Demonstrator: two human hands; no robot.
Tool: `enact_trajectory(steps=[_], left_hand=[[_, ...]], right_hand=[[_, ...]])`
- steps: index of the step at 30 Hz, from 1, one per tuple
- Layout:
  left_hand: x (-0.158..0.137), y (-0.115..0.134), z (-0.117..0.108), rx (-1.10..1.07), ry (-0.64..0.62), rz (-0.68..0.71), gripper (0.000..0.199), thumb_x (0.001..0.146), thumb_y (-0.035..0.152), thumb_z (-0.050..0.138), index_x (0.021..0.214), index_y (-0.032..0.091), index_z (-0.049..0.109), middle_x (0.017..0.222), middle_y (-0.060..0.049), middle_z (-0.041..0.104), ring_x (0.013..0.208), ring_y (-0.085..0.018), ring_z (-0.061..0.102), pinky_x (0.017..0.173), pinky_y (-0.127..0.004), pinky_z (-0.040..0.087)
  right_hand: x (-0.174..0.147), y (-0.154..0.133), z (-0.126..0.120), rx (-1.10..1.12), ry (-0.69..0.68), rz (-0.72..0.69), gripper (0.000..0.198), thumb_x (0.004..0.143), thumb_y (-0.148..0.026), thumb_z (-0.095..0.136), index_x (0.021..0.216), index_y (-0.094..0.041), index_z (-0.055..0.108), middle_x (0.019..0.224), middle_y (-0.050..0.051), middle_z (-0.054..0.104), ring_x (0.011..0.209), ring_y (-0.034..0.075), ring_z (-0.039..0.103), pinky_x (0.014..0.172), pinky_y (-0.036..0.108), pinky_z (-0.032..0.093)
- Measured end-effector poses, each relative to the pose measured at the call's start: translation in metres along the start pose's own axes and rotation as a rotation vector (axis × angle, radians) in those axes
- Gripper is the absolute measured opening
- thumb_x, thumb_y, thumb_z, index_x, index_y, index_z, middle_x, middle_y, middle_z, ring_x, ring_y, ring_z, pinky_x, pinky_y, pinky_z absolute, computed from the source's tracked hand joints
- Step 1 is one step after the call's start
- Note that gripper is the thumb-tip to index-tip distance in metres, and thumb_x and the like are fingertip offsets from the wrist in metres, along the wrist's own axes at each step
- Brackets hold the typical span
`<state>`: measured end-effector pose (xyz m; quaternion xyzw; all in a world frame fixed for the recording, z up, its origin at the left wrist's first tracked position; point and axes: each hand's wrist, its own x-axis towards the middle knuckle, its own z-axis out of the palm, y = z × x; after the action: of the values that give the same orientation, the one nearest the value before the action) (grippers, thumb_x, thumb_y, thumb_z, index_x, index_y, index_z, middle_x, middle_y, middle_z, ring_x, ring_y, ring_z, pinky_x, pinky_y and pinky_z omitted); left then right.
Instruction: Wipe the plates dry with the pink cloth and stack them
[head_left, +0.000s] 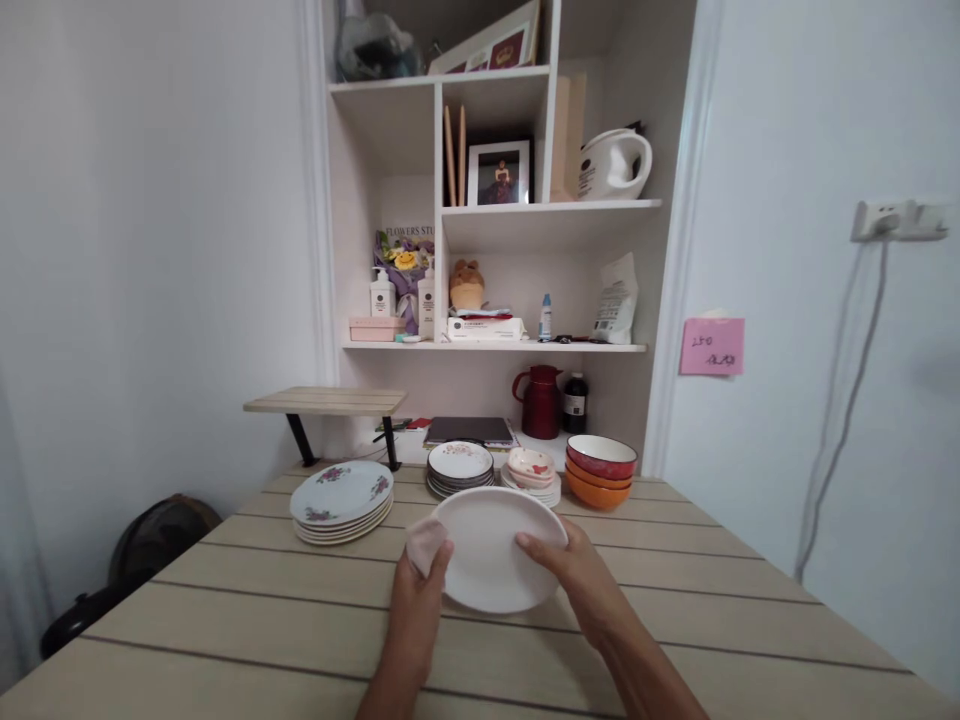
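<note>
Before the far edge of the table [300, 600], the plate [491, 560] is held between right hand [579, 572], pinching its rim, and left hand [420, 592], apparently pinching cloth [424, 542] against it.

The left forearm [400, 665] rises steeply to the left grip [421, 590], which is curled closed — thumb [444, 560] pointing up, fingers mostly hidden. The right forearm [645, 665] slants inward to the right grip [585, 575], also closed — thumb uppermost, stretched leftward, fingers tucked out of sight.
</note>
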<state>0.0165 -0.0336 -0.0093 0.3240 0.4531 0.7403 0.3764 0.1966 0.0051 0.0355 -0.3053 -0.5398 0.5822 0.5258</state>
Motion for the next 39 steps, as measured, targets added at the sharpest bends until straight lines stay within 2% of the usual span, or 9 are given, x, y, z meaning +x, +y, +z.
enact_trajectory(steps=[4,9,14,17,20,24,30,35,39], left_hand=[[-0.001,0.000,0.001,0.026,0.033,-0.006,0.054,0.058,0.045,0.083,0.099,0.014,0.068,0.095,-0.011,0.074,0.093,-0.027,0.068,0.083,-0.033,0.052],[0.000,-0.004,0.002,-0.050,-0.044,0.020,0.060,0.066,0.046,0.078,0.116,0.016,0.061,0.111,-0.012,0.070,0.100,-0.025,0.066,0.086,-0.033,0.052],[-0.004,-0.009,0.009,-0.212,0.005,-0.080,0.064,0.072,0.045,0.075,0.127,0.023,0.052,0.122,-0.010,0.066,0.107,-0.024,0.064,0.087,-0.032,0.053],[-0.015,-0.014,0.020,-0.336,-0.044,-0.149,0.064,0.077,0.042,0.071,0.134,0.030,0.046,0.131,-0.006,0.061,0.115,-0.024,0.060,0.090,-0.032,0.052],[-0.026,-0.021,0.033,-0.438,-0.119,-0.179,0.068,0.079,0.039,0.070,0.139,0.031,0.040,0.137,-0.005,0.057,0.122,-0.023,0.055,0.094,-0.032,0.051],[-0.029,-0.024,0.042,-0.467,-0.134,-0.172,0.070,0.077,0.039,0.072,0.139,0.028,0.041,0.135,-0.008,0.058,0.121,-0.025,0.056,0.096,-0.034,0.051],[-0.013,-0.008,0.025,-0.447,0.013,-0.077,0.062,0.075,0.038,0.073,0.131,0.024,0.051,0.123,-0.010,0.066,0.112,-0.026,0.062,0.092,-0.035,0.053],[-0.001,-0.003,0.001,-0.182,0.032,0.005,0.052,0.069,0.041,0.077,0.113,0.017,0.063,0.107,-0.010,0.072,0.105,-0.025,0.064,0.090,-0.034,0.051],[0.003,-0.011,-0.007,0.018,0.116,0.022,0.048,0.059,0.040,0.082,0.098,0.015,0.067,0.096,-0.009,0.074,0.096,-0.025,0.066,0.086,-0.034,0.050]], right_hand=[[0.000,0.003,0.002,0.100,0.031,0.004,0.052,0.061,-0.048,0.079,0.101,-0.016,0.070,0.088,0.010,0.076,0.075,0.026,0.068,0.069,0.036,0.052],[0.000,0.016,0.009,0.162,0.126,0.003,0.055,0.062,-0.046,0.079,0.107,-0.015,0.067,0.088,0.010,0.076,0.072,0.027,0.070,0.064,0.035,0.054],[-0.001,0.023,0.023,0.289,0.205,0.087,0.063,0.065,-0.042,0.079,0.117,-0.013,0.061,0.086,0.009,0.077,0.074,0.028,0.071,0.064,0.036,0.057],[0.000,0.027,0.031,0.411,0.310,0.122,0.071,0.064,-0.042,0.079,0.125,-0.013,0.055,0.090,0.009,0.077,0.077,0.028,0.072,0.067,0.038,0.060],[0.001,0.031,0.035,0.462,0.359,0.079,0.075,0.066,-0.043,0.078,0.130,-0.014,0.052,0.099,0.009,0.076,0.084,0.028,0.072,0.071,0.038,0.061],[0.000,0.035,0.038,0.481,0.304,0.022,0.071,0.072,-0.047,0.072,0.134,-0.019,0.048,0.109,0.007,0.074,0.099,0.027,0.068,0.077,0.037,0.061],[0.000,0.030,0.035,0.483,0.061,0.183,0.053,0.073,-0.038,0.073,0.117,-0.012,0.062,0.108,0.012,0.073,0.098,0.026,0.068,0.081,0.034,0.055],[0.003,0.022,0.013,0.266,-0.013,0.119,0.055,0.068,-0.036,0.077,0.118,-0.017,0.061,0.102,0.007,0.074,0.087,0.021,0.066,0.074,0.029,0.050],[0.005,0.011,-0.004,0.089,-0.010,0.029,0.050,0.064,-0.039,0.079,0.108,-0.019,0.065,0.087,0.003,0.073,0.077,0.019,0.063,0.068,0.028,0.045]])
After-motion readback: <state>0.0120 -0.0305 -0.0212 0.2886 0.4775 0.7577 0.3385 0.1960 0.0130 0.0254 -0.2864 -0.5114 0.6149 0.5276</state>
